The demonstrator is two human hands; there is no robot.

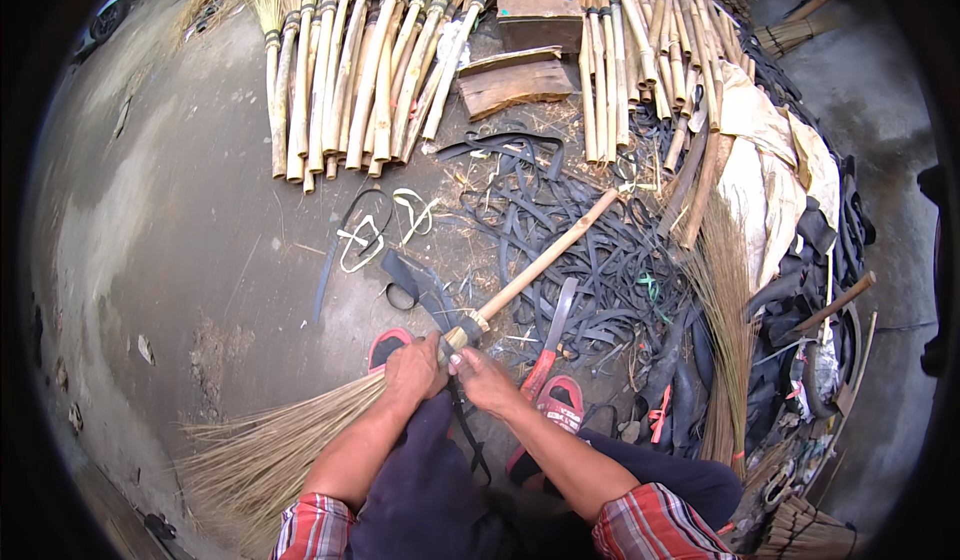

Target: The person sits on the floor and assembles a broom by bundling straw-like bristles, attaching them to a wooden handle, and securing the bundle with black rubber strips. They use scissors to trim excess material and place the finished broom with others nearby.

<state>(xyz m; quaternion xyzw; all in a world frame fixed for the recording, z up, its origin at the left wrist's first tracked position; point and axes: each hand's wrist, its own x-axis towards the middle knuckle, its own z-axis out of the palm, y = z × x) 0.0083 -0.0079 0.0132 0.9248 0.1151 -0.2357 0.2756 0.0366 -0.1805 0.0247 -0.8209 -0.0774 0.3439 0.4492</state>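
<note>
- Broom (458, 338), lying aslant at the middle near side: its pale handle points far and right, its bristles spread near and left, and its neck is between the two hands.
- Pile of dark strips (600, 245), tangled on the ground, right of the middle.
- Row of brooms (350, 90) on the far left, handle ends toward the near side.
- Second row of handles (650, 55) on the far right.
- Bundle of loose stalks (722, 305) on the right, beside the pile.
- Pale cloth (765, 175) on the right, farther off than the stalks.
- Brown box (540, 10) between the two rows, a curved wooden piece (513, 88) just on its near side.
- Knife (560, 320) to the right of the hands, its red grip near the right sandal (560, 402).
- Left hand (415, 368), wrapped round the neck, palm down.
- Right hand (483, 380), fingers curled against the neck; I cannot tell whether they pinch a strip.
- Two pale loops (375, 235) on the ground, left of the pile.
</note>
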